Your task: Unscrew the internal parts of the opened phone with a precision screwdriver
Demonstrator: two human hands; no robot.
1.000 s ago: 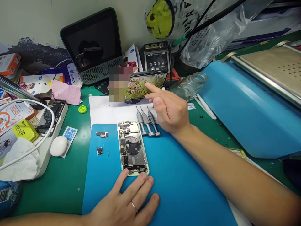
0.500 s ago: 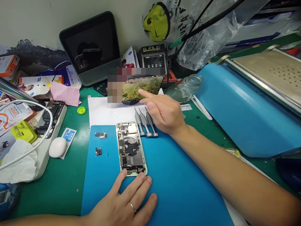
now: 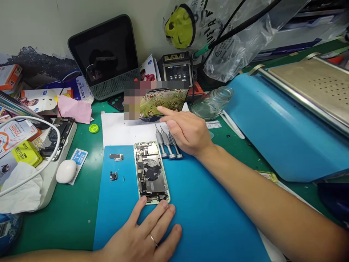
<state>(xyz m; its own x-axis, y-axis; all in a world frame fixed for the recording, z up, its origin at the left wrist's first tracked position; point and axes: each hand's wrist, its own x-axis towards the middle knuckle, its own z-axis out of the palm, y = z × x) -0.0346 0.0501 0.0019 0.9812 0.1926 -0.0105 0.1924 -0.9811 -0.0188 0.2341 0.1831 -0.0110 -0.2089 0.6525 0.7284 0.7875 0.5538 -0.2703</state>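
My left hand [image 3: 148, 233], a ring on one finger, lies with its fingers spread. Its fingertips rest at the lower edge of an opened phone [image 3: 152, 171], whose circuit board and inner parts are bare. My right hand [image 3: 189, 131] points with the index finger stretched out at the lit screen of a propped-up phone [image 3: 163, 102] showing a game; the other fingers curl in, holding nothing. Beneath that hand stand several grey screwdrivers [image 3: 165, 143], partly covered by it. Left of the opened phone are a small metal shield plate [image 3: 116, 157] and a little dark part [image 3: 113, 176].
A blue mat [image 3: 207, 218] covers the green bench. Behind are a dark smart display [image 3: 106, 54], a glass jar [image 3: 211, 103] and a control box [image 3: 177, 69]. A blue machine [image 3: 261, 134] borders the right. At left lie a white earbud case [image 3: 66, 171], a cable and boxes.
My right index finger has shifted slightly on the propped phone, and the game picture differs. The view has moved a little. My left hand stays at the opened phone.
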